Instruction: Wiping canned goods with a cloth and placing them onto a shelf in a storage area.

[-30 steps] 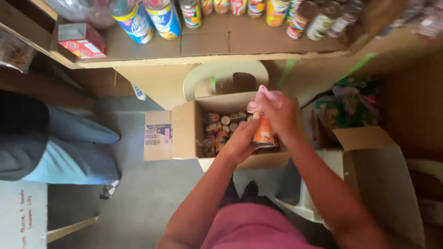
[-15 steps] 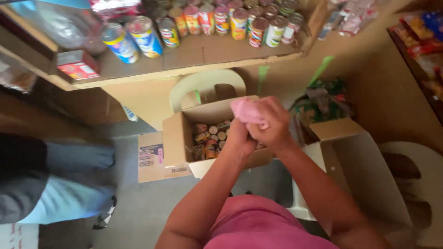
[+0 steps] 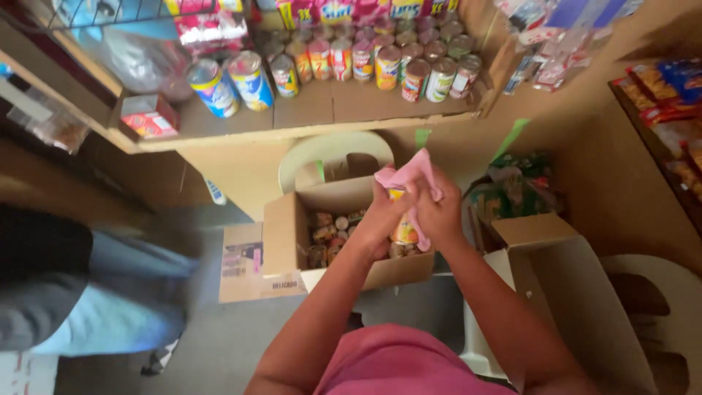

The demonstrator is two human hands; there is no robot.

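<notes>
Both of my hands meet over an open cardboard box [image 3: 285, 241] that holds several cans. My left hand [image 3: 382, 219] grips an orange-labelled can [image 3: 404, 230] from the left side. My right hand [image 3: 437, 213] presses a pink cloth [image 3: 409, 175] against the can's top and right side. The cloth drapes over my fingers and hides the can's upper part. The can is held upright just above the box's right end.
A wooden shelf [image 3: 314, 121] above carries rows of cans [image 3: 409, 69], two larger tins [image 3: 230, 84] and a small red box [image 3: 150, 117]. A second open cardboard box [image 3: 570, 292] stands at right. Another person's legs [image 3: 80, 292] are at left. A pale plastic chair [image 3: 333, 150] sits behind the box.
My view has tilted up, showing more of the shelf. My hands stay together on the can, and the cloth has shifted over its top.
</notes>
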